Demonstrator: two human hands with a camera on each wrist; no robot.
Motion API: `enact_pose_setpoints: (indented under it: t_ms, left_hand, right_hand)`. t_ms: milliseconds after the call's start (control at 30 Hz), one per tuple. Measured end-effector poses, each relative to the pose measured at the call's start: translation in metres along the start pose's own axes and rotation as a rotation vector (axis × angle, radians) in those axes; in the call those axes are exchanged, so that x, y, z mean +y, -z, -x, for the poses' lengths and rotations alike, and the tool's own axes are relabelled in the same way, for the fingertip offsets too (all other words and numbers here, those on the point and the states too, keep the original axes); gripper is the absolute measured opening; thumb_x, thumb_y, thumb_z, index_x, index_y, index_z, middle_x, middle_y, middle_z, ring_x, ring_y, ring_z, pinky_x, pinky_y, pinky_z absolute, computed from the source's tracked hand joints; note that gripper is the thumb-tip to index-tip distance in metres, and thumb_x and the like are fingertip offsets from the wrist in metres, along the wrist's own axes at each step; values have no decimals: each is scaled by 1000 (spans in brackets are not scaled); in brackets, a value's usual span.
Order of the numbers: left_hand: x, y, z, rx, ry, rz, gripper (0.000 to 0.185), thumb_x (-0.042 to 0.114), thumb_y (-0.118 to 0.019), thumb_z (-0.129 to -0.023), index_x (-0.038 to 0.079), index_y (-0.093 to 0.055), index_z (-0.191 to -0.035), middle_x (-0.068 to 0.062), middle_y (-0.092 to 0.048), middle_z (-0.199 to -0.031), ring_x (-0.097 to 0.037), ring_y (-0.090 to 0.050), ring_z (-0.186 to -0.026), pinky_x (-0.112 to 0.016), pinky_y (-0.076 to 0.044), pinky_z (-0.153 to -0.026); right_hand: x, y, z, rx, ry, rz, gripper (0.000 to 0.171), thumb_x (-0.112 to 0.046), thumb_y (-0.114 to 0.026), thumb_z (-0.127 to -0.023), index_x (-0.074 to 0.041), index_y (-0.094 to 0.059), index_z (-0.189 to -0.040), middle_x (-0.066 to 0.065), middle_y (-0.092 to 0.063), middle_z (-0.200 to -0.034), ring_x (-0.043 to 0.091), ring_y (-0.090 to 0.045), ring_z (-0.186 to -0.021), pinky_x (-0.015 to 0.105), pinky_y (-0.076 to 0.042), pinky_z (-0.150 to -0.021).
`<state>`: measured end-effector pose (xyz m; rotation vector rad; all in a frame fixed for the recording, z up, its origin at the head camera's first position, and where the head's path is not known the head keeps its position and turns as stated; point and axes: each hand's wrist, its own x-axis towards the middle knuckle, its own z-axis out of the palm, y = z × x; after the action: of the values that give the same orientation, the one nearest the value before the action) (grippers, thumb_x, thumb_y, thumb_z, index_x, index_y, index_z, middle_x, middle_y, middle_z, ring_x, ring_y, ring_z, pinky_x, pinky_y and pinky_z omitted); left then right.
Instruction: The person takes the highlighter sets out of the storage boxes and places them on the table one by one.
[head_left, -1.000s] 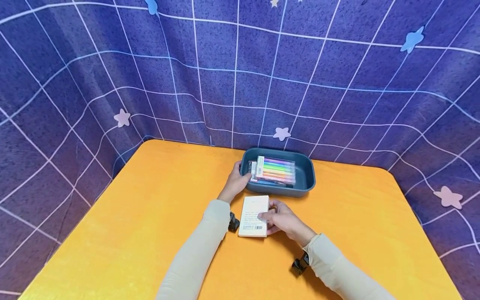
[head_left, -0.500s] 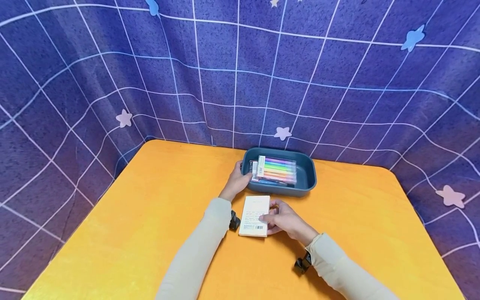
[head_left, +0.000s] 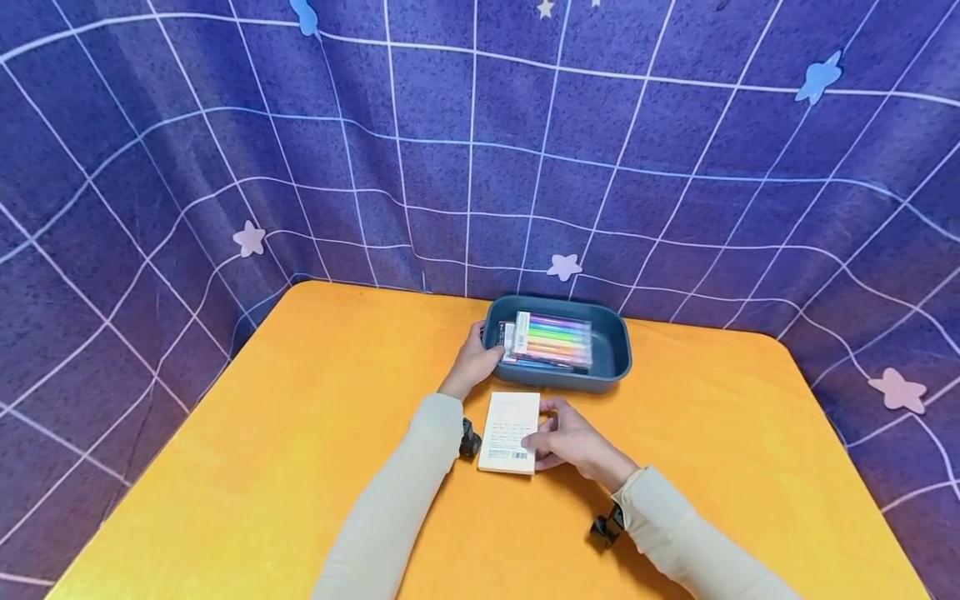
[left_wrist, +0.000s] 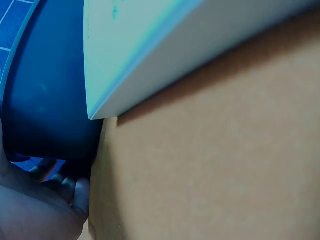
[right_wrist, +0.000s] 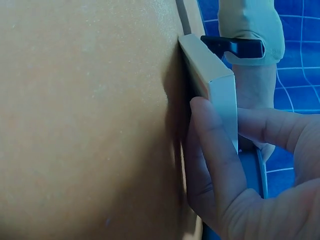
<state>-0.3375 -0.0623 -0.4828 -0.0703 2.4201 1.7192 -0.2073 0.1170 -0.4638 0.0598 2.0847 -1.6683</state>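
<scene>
Right grip: my right hand [head_left: 567, 440] pinches the flat, matte white box [head_left: 512, 432].
Left grip: my left hand [head_left: 476, 364] clasps the smooth, rounded blue tray [head_left: 611, 367], near the desk's [head_left: 300, 433] far edge.

staged recording booth | starry grid backdrop cloth [head_left: 675, 167] | orange table [head_left: 300, 433]

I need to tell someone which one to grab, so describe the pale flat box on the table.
On the orange table, just in front of the dark blue tray, lies a flat white box with a barcode, gripped by the right hand. Unlike the tray's colourful pen pack, it is plain.
</scene>
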Motion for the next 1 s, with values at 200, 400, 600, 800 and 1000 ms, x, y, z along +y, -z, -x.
enact_pose_setpoints:
  t_ms: [200,400,600,800,1000]
  left_hand:
    - [-4,1,0,-7,-1,2,67,26,-55,-100,20,-23,-159,-12,-35,-163,-33,-33,-151,-56,-29,-122]
    - [-3,1,-2,-7,-16,11,68,27,-55,-99,19,-23,-159,-14,-35,-163,-34,-32,-151,-56,-28,-123]
    - [-3,-1,-5,-8,-6,6,68,28,-55,-100,20,-23,-158,-12,-34,-163,-33,-33,-151,-56,-29,-122]
    - [-4,1,-4,-13,-13,5,68,28,-55,-100,19,-22,-159,-13,-34,-163,-33,-33,-151,-56,-29,-122]
    - [-4,1,-4,-9,-11,9,68,26,-55,-99,19,-23,-159,-13,-34,-163,-34,-31,-152,-57,-27,-123]
  right_hand:
    - [2,-2,1,11,8,22,71,-1,-73,-85,-1,-30,-141,12,-51,-92,19,-62,-64,40,-63,-65]
    - [-2,-1,4,28,24,39,70,0,-72,-85,-1,-30,-141,12,-54,-91,19,-61,-66,40,-63,-65]
    - [-4,4,9,14,33,13,71,-3,-71,-88,-2,-26,-142,11,-50,-92,17,-63,-64,40,-63,-65]
    - [-6,7,9,7,35,-4,69,-5,-71,-89,-3,-27,-141,10,-46,-94,18,-65,-62,39,-63,-66]
    - [-10,12,9,1,81,55,63,-8,-72,-89,1,-32,-137,13,-52,-97,21,-66,-71,38,-63,-73]
